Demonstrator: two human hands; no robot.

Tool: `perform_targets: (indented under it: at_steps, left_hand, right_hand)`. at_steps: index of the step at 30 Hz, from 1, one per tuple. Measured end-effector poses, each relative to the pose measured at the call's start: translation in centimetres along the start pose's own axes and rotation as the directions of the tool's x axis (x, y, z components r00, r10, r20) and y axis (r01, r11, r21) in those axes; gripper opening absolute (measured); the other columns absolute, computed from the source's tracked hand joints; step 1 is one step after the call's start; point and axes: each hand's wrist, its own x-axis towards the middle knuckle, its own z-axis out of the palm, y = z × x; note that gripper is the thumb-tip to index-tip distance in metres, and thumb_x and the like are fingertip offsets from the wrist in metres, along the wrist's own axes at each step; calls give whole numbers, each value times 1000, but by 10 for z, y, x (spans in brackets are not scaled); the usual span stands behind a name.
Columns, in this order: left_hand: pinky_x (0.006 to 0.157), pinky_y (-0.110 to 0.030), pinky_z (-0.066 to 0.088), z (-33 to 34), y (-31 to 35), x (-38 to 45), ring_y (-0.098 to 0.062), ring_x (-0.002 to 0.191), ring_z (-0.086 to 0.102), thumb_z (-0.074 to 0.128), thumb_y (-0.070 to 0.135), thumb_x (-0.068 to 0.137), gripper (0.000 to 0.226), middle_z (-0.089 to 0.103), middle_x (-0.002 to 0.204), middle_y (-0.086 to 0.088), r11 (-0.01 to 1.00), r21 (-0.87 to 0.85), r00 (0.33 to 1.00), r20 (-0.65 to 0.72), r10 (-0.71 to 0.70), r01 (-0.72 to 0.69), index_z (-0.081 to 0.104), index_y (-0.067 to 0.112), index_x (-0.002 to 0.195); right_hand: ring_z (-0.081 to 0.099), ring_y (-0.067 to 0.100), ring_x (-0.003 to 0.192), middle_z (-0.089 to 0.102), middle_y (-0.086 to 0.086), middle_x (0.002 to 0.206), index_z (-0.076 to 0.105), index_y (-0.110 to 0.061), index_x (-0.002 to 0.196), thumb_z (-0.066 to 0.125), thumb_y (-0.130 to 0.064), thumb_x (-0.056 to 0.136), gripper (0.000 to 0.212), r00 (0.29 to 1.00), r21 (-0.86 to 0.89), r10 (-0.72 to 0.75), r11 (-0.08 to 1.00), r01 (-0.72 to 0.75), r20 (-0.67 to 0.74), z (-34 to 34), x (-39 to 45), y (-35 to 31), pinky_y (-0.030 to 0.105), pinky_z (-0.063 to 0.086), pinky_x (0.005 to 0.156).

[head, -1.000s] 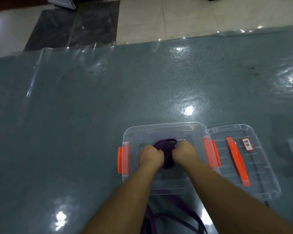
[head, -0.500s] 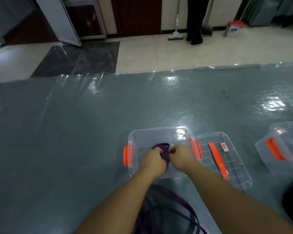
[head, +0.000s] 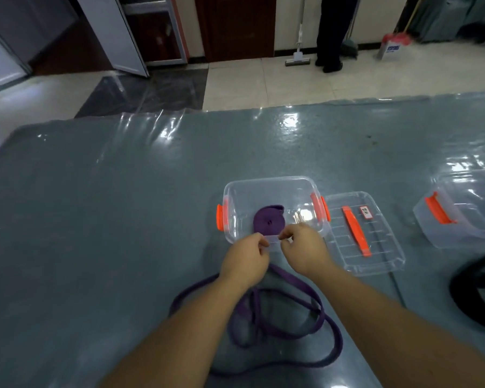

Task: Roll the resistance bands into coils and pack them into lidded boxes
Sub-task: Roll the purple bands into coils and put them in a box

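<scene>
Purple rubber comes first, nearest the camera: a loose resistance band (head: 277, 326) sprawls in slack loops on the grey-blue table (head: 95, 219), partly under both forearms, and it looks soft, floppy and a bit grippy, light enough for one hand. I'd judge the place to take it is a free end, pinched flat so the strip can be wound tight; grabbed mid-loop it would likely tangle. Just beyond, the left hand (head: 245, 261) and the right hand (head: 303, 252) meet at the near rim of the clear box (head: 269, 183), fingers curled around the clear plastic edge there, though exactly how firmly they grip it I cannot tell. Inside the box, the purple coil (head: 269, 222) lies flat on the floor, free of both hands; it is springy stuff, so it may try to unwind. Orange latches (head: 220, 217) flank the box. Just to the right, the clear lid (head: 364, 233) lies flat on the table, stiff, light and best lifted by its edges. Farther right sits a second clear box (head: 459, 208), with a black band (head: 476, 287) nearer, at the edge.
</scene>
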Motion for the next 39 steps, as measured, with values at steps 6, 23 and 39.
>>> perform_targets:
  at_steps: [6, 23, 39]
  left_hand:
    - [86, -33, 56, 16, -17, -49, -15, 93, 68, 56, 19, 92, 20, 75, 103, 9, 997, 5, 996, -12, -83, 83, 69, 30, 101]
    - [108, -37, 46, 83, -118, -122, -25, 126, 54, 66, 26, 94, 37, 59, 132, -4, 928, 360, 916, 334, -223, 95, 66, 21, 130]
    - [88, -29, 47, 71, -139, -62, -27, 111, 67, 64, 31, 99, 27, 71, 117, -6, 865, -134, 875, 83, -477, 484, 63, 15, 120]
  right_hand:
    - [60, 7, 74, 67, -8, 84, 70, -24, 90, 62, -8, 95, 18, 979, 155, -97, 985, 69, 181, 11, -43, 19, 24, 45, 72]
    - [65, 20, 103, 72, 1, 110, 64, -22, 127, 58, -18, 100, 28, 843, 32, -48, 999, 37, 535, 96, -115, 56, 26, 48, 93]
    - [64, 30, 120, 71, 8, 126, 58, -12, 134, 74, -29, 92, 47, 891, 168, 303, 912, -374, 338, 142, -83, 24, 37, 49, 104]
